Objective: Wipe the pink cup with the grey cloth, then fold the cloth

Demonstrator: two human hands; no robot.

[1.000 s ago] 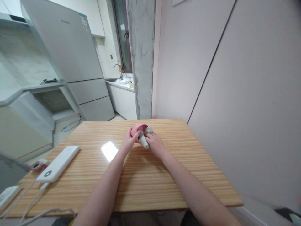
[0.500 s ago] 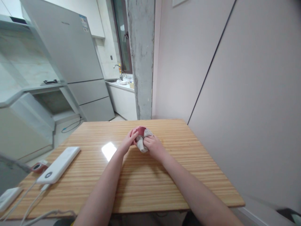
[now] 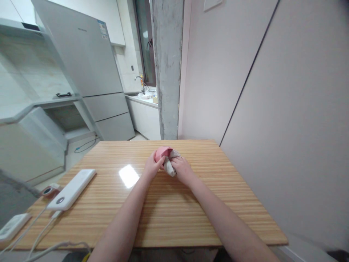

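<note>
A pink bowl-like cup is held up over the middle of the wooden table, tipped so that its opening faces right. My left hand grips its left side, with the thumb at the near rim. Bunched in my right hand is a greyish-white cloth, pressed into the cup's mouth and hanging down in front of it. The cloth hides most of the cup's inside and some of my right fingertips.
At the table's left lie a white power bank with a cable, a reddish-brown round object and a white power strip. A pale wall runs along the right. Beyond are a grey fridge and a sink counter.
The cup has turned so that more of its pink outside shows, with its opening more to the right. Both hands stay on cup and cloth. The whole view has shifted slightly.
</note>
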